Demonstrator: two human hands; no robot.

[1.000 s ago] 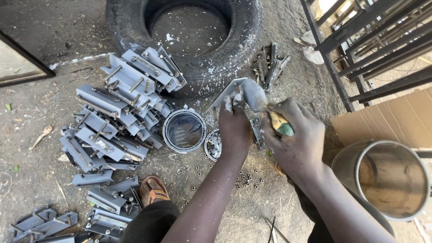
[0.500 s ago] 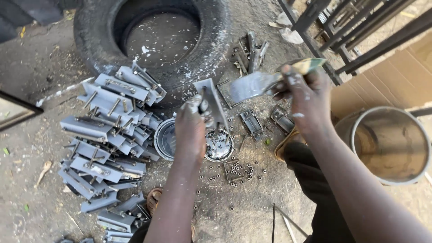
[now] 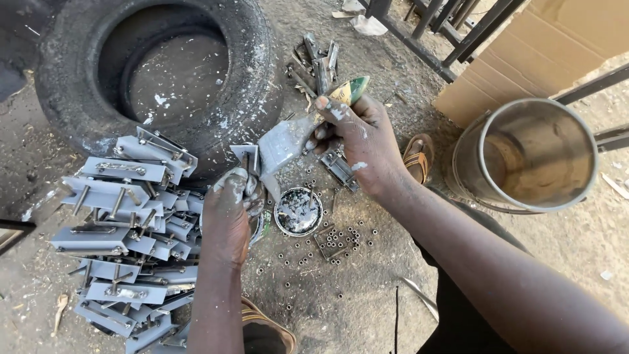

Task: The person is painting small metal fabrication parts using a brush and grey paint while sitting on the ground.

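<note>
While the person crouches over the dirt floor (image 3: 341,308), the left hand (image 3: 226,219) pinches a small grey metal bracket (image 3: 247,155) by its lower edge, fingers (image 3: 237,185) closed tight around it, so the flat face stands up toward the brush and stays clear of the ground. It looks held that way so wet paint touches nothing. The right hand (image 3: 363,141) has its fingers wrapped shut round the green-handled paintbrush (image 3: 304,128), with the grey-loaded bristles laid against the bracket's upper face; the handle points up and away to the right. Both hands are smeared with pale paint. Just beneath them sit a paint tin lid (image 3: 298,211), caked with grey, and the paint tin itself, mostly hidden under the left hand, kept close, I judge, so the brush travels little. To the left lies a heap of grey painted brackets (image 3: 121,229), stacked crosswise, resting against an old tyre (image 3: 154,65). Beyond the brush, a few unpainted metal pieces (image 3: 318,62) lie apart near the tyre's edge. Small short metal sleeves (image 3: 337,239) are scattered on the floor by the lid. At right stands a metal cylinder (image 3: 534,154), beside a cardboard sheet (image 3: 524,46) and dark steel bars (image 3: 468,36). The left forearm comes straight up from below, wrist bent inward; the right reaches in diagonally from the lower right, wrist cocked over the bracket.
</note>
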